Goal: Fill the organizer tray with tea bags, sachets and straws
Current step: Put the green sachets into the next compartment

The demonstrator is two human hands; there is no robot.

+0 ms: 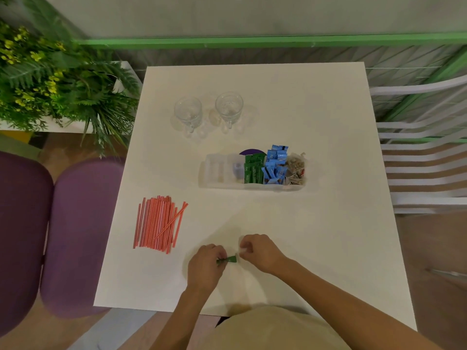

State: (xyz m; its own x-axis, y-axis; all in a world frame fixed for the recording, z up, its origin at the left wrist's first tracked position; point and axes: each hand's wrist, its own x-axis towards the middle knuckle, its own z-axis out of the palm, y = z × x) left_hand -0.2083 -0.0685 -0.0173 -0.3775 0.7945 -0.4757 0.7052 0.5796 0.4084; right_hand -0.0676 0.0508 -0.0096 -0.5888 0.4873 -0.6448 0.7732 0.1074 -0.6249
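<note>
2 forearms (341,294) in shot, both bare right down to the wrists, uncovered the whole way to the left hand (206,265) and the right hand (261,251). Down at the bottom edge, a plain beige garment (273,329), smooth cloth in 1 flat colour, rounded outline; shirt or trousers, can't tell from here.

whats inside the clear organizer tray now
Green sachets, blue sachets and tea bags fill the tray on its right; the leftmost section looks empty. Anything under the packed sachets is covered.
</note>
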